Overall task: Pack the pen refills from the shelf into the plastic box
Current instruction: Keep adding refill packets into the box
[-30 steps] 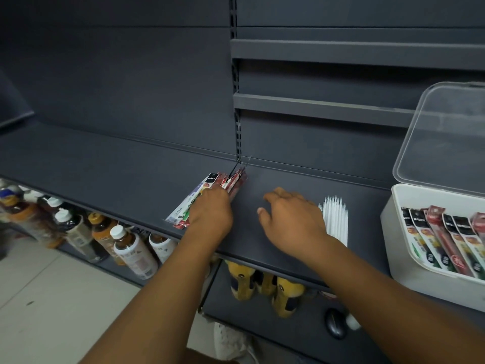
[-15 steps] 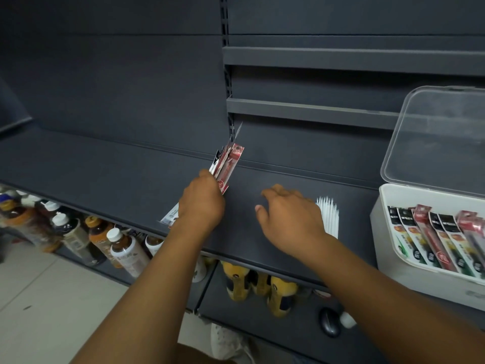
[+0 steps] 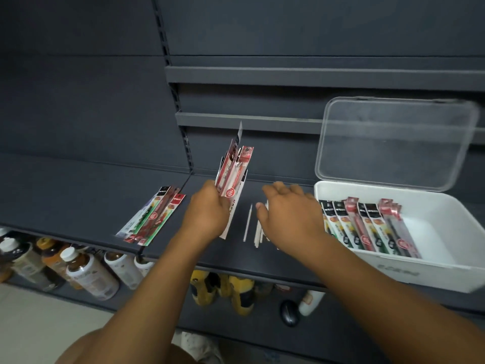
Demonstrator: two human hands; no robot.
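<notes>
Head view, looking down at a dark grey shop shelf (image 3: 78, 195): near the centre of the frame the left hand (image 3: 207, 214) grips a bundle of pen refill packets (image 3: 235, 169), its fingers curled round the lower half so that the red, white and black packets stand almost upright, fanning toward 12 o'clock above the shelf. Just to its 3 o'clock side the right hand (image 3: 291, 214) hovers palm down with its fingers loosely spread and holding nothing; under and beside it, toward 7 o'clock of that hand, a few loose white refills (image 3: 256, 229) lie on the shelf, and whether the hand touches them cannot be told. At 9 o'clock of the left hand, a second fan of packets (image 3: 152, 216) lies flat on the shelf near its front edge. At 3 o'clock in the frame a white plastic box (image 3: 430, 269) sits on the shelf, its clear lid (image 3: 393, 143) standing open against the back panel; a row of packed refills (image 3: 367, 227) lies side by side across the left part of the box. At 8 o'clock, on a lower shelf, stand drink bottles (image 3: 86, 274)
</notes>
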